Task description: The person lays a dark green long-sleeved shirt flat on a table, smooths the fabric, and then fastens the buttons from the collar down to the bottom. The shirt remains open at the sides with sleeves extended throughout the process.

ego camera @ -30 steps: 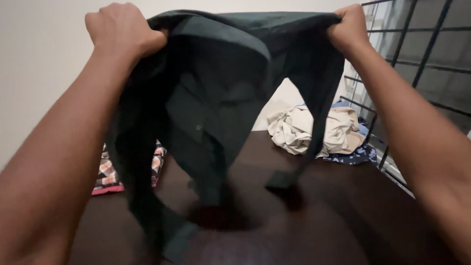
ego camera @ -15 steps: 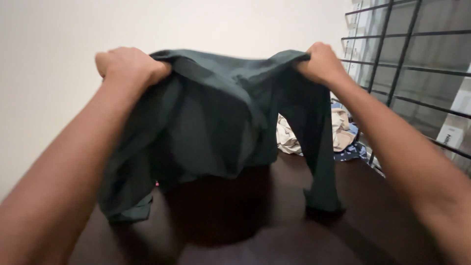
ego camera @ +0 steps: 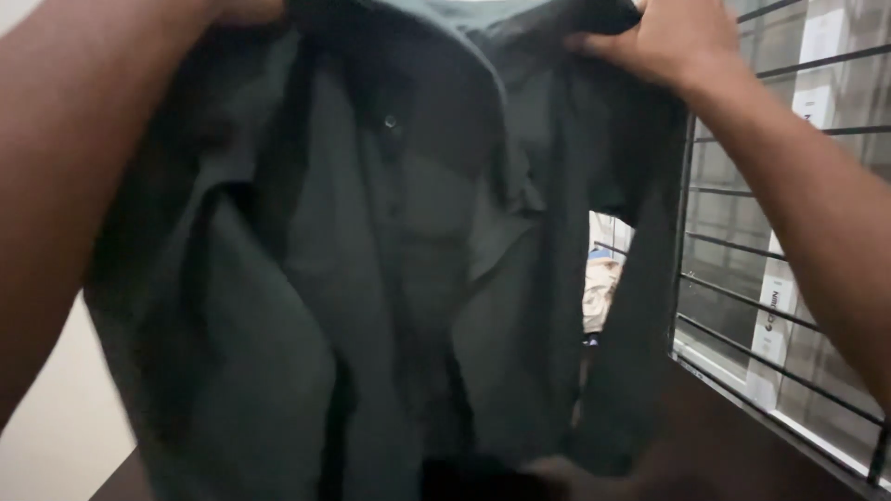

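Observation:
A dark green button-up shirt (ego camera: 390, 278) hangs up close and fills most of the view. My right hand (ego camera: 668, 37) grips its upper right shoulder at the top of the frame. My left hand (ego camera: 243, 9) is barely visible at the top edge, only its lower part showing where it holds the shirt's upper left shoulder; my left forearm crosses the left side. The shirt's front with a small button faces me, its sleeves hanging down.
A window with black metal bars (ego camera: 780, 278) stands at the right. A strip of light-coloured clothes (ego camera: 601, 278) shows through a gap beside the shirt. A dark table surface (ego camera: 724, 445) lies below, and a pale wall (ego camera: 56, 445) at lower left.
Both hands have raised the shirt higher and closer, so it now blocks most of the table and the clothes pile. The view has tilted up and right toward the window.

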